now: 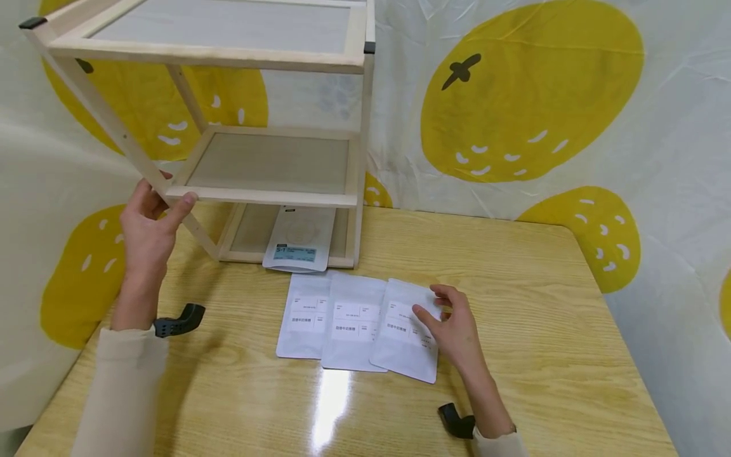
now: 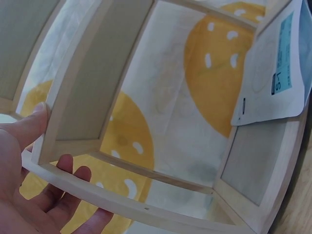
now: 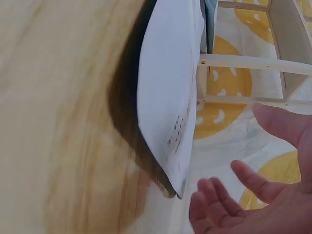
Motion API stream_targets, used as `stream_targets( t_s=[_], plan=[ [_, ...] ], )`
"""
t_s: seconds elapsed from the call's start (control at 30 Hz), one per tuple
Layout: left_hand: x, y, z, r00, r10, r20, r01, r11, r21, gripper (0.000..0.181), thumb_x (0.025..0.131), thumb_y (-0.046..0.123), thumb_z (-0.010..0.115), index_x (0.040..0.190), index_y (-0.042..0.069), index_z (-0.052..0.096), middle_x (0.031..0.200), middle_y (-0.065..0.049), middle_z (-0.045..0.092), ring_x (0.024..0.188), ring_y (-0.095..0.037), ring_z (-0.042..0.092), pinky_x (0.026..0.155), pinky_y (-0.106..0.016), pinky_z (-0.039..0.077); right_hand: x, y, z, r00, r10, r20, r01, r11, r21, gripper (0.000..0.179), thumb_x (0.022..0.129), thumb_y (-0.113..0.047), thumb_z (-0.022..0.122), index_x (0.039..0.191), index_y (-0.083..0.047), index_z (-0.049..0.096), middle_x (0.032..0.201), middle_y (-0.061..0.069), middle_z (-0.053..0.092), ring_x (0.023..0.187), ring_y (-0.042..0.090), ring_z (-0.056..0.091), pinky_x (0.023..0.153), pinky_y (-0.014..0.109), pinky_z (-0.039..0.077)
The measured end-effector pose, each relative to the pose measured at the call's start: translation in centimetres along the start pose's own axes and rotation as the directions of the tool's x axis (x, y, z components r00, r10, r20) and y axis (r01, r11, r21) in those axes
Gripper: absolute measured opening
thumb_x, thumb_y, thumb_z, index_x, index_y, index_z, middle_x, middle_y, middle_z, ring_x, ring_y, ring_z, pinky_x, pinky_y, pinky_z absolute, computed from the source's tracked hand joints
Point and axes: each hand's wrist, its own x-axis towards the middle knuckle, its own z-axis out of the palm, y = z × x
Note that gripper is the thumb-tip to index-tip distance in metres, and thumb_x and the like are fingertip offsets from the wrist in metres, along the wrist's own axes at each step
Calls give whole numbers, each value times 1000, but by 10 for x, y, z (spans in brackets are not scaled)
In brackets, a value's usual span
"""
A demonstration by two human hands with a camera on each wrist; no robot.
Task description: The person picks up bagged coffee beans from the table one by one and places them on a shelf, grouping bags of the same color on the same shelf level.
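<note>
The rack [image 1: 268, 197] was gripped at its left post by the left hand's [image 1: 150, 230] curled fingers, seemingly for steadiness; three pouches [image 1: 351, 327] were fanned on the surface [image 1: 514, 273], perhaps for easy reach, beside the right hand's [image 1: 458, 330] parted, empty fingers.

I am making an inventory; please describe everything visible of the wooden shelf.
The shelf looks like pale wood, with three grey-panelled tiers and dark caps on two top front corners. It stands upright on the table. The left grip holds its left front post at the middle tier; a white pouch rests on the bottom tier, overhanging its front.
</note>
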Motion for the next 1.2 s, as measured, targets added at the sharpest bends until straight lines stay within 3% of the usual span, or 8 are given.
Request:
stream_targets(
  t_s=[0.13,0.3,0.67,0.87,1.03,1.2],
  plan=[
    [0,0,0,1000,-1,-3,1,1000,10,40,88,7,83,126,10,69,123,-1,72,105,-17,61,87,-17,51,-3,2,-2,1000,7,2,-6,997,-72,64,91,-19,82,144,1,53,142,25,47,129,39,49,106,52,46],
    [0,1,0,1000,-2,-4,2,1000,24,41,88,8,83,126,11,69,123,-1,71,105,-17,60,88,-17,51,-6,5,-2,999,35,12,-32,988,-152,72,87,-20,86,146,2,51,138,28,44,118,39,51,97,46,44],
    [0,1,0,1000,-12,-1,12,999,44,41,89,9,82,128,13,68,126,0,70,107,-16,59,90,-17,50,-4,9,8,995,78,58,-66,981,-185,89,76,-19,95,149,-5,46,131,26,41,110,36,54,90,40,49],
    [0,1,0,1000,-16,-1,16,998,59,42,90,11,82,129,14,68,129,-1,69,110,-17,58,92,-19,49,0,9,11,995,64,82,-50,986,-161,79,78,-9,92,144,-5,49,111,19,51,93,26,51,74,29,44],
    [1,1,0,1000,-17,2,17,998,60,42,90,11,82,130,14,67,131,-2,69,110,-17,58,92,-19,49,2,9,10,992,66,106,-56,994,-94,69,81,-1,87,139,-7,53,107,16,61,86,20,53,68,24,43],
    [1,1,0,1000,-21,5,21,999,46,42,89,11,82,129,14,68,128,-1,69,109,-17,58,91,-19,50,0,6,14,993,63,102,-49,989,-139,66,87,-12,85,143,-6,51,111,17,56,94,24,54,76,30,46]
  ],
)
